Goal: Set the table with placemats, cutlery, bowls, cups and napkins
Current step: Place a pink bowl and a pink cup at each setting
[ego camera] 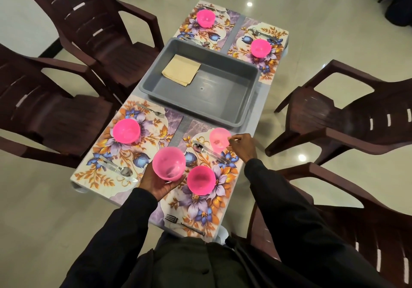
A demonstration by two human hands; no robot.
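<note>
Four floral placemats lie on the table, among them the near left placemat (153, 129) and the near right placemat (225, 200). Each carries a pink bowl: near left bowl (126, 131), near right bowl (201, 179), far left bowl (205, 18), far right bowl (260, 48). My left hand (156, 183) grips a pink cup (169, 164) from below, between the two near mats. My right hand (242, 146) pinches the rim of a paler pink cup (219, 138) that stands at the far corner of the near right mat. Folded beige napkins (181, 69) lie in the grey tub (223, 111).
Cutlery lies on the mats: a fork (153, 111), a spoon and knife (121, 170), a spoon with knife (208, 151) beside the pale cup, a fork (184, 222). Dark brown plastic chairs (347, 120) stand on both sides of the table.
</note>
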